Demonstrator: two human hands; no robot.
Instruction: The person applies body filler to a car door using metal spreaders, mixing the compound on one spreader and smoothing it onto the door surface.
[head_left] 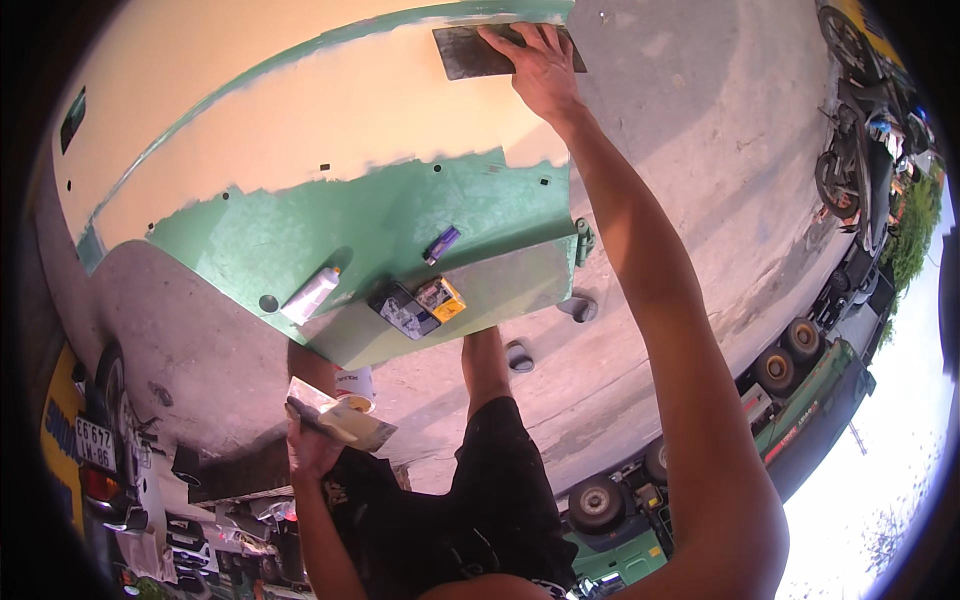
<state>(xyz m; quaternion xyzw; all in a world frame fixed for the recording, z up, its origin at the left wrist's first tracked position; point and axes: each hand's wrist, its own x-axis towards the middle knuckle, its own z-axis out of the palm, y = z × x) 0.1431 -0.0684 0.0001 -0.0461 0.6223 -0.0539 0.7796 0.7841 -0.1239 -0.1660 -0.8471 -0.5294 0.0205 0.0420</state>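
Observation:
My right hand [543, 75] grips a thin dark flat scraper [465, 55] against the top edge of a large panel [230, 120], which is cream above and green below with several small holes. My left hand [312, 450], low in the view, holds a pale metal spreader [365, 430] smeared with cream material. On the panel's green part lie a white tube [310, 295] with an orange tip, a small purple object [441, 245], a dark box [402, 310] and a yellow-and-black box [441, 299].
A white pail [358, 385] stands behind my left hand, between my legs. Concrete ground [680, 120] surrounds the panel. Parked motorbikes [840, 180] line the right, another motorbike [110, 480] is at lower left, and a green truck [800, 410] is at lower right.

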